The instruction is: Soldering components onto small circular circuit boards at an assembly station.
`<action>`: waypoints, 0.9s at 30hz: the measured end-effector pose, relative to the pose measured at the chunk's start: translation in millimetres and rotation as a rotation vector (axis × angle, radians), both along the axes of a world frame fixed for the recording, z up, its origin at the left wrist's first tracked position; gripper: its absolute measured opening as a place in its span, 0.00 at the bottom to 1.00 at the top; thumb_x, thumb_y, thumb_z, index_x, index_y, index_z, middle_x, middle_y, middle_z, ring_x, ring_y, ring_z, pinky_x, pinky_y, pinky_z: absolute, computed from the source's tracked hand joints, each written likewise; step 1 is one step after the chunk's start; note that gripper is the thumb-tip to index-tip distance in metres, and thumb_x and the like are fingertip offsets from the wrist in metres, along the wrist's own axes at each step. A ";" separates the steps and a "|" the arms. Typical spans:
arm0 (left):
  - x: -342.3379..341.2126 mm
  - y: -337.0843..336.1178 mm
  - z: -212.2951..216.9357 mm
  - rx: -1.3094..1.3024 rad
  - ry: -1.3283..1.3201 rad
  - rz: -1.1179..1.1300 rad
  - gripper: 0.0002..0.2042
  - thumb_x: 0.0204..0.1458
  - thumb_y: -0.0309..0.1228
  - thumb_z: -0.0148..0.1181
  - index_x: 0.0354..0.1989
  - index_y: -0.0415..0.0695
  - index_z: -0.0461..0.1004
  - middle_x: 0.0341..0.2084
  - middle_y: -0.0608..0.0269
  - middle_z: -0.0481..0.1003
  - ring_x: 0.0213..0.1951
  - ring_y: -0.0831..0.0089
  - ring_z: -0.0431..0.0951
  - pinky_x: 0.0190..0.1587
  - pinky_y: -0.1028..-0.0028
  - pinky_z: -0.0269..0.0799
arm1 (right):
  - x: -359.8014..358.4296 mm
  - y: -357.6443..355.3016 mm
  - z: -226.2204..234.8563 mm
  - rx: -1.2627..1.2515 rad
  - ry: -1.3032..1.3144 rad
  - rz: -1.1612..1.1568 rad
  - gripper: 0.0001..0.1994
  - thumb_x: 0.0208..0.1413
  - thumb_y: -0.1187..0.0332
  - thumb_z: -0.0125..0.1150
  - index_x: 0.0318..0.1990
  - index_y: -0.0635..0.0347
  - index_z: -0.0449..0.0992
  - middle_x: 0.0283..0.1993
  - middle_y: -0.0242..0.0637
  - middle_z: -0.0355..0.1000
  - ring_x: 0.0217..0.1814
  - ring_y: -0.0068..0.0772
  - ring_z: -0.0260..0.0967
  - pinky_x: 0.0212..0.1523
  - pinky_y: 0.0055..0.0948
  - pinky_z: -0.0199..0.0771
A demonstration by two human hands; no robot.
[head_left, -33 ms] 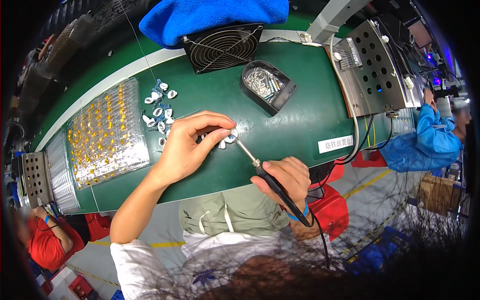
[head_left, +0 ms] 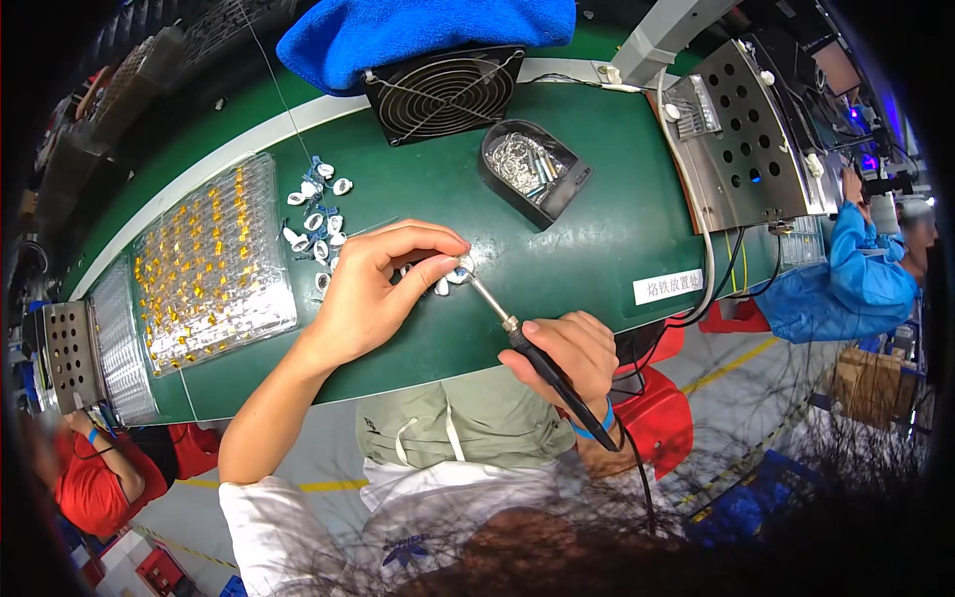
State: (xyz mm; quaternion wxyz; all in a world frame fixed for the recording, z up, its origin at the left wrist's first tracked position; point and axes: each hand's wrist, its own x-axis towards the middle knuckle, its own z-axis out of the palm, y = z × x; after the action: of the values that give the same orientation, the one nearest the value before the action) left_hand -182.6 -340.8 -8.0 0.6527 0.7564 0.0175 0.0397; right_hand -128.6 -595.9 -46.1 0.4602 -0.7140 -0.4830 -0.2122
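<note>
My left hand [head_left: 383, 284] pinches a small white plastic part [head_left: 465, 263] between thumb and forefinger, just above the green table. In my right hand [head_left: 577, 353] is a soldering iron [head_left: 547, 368] with a black handle, its metal shaft slanting up and left. The iron's tip meets the white part or lies very near it; the exact contact is too small to tell. Another white piece [head_left: 443, 287] lies under my left fingertips, partly hidden. Left of that hand, several white oval parts with dark blue bits [head_left: 315, 222] are scattered on the table.
A clear tray [head_left: 269, 298] of small orange-gold pieces stands at the left. A black bin [head_left: 545, 214] of small metal parts, a black fan [head_left: 445, 95] and a blue towel [head_left: 428, 35] are farther back. A perforated metal box [head_left: 731, 199] and cables stand right. Co-workers sit on both sides.
</note>
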 end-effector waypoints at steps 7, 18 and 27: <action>0.3 0.0 1.0 0.036 -0.009 -0.007 0.08 0.63 0.15 0.62 0.48 0.32 0.81 0.49 0.53 0.82 0.51 0.69 0.82 0.56 0.72 0.79 | -1.6 0.0 2.4 -0.036 -0.005 -0.016 0.21 0.49 0.63 0.84 0.46 0.61 0.81 0.31 0.38 0.81 0.24 0.35 0.75 0.25 0.30 0.68; -0.1 -0.2 1.9 0.055 -0.007 -0.006 0.07 0.63 0.17 0.64 0.48 0.34 0.81 0.50 0.55 0.81 0.52 0.70 0.82 0.56 0.72 0.80 | -3.0 -3.0 1.1 -0.053 -0.015 0.000 0.22 0.50 0.63 0.84 0.48 0.62 0.80 0.32 0.41 0.81 0.24 0.37 0.75 0.25 0.32 0.70; 0.1 -0.1 -1.0 0.044 -0.024 -0.006 0.07 0.62 0.17 0.64 0.48 0.34 0.82 0.50 0.54 0.81 0.52 0.69 0.83 0.55 0.72 0.80 | -2.5 -6.2 -1.1 0.006 0.009 0.004 0.21 0.51 0.63 0.83 0.47 0.64 0.81 0.32 0.42 0.80 0.24 0.38 0.74 0.27 0.33 0.74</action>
State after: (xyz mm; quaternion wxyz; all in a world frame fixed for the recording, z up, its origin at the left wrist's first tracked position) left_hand -182.5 -340.9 -9.0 0.6363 0.7700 0.0066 0.0470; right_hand -131.1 -602.1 -47.2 0.4648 -0.7127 -0.4818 -0.2096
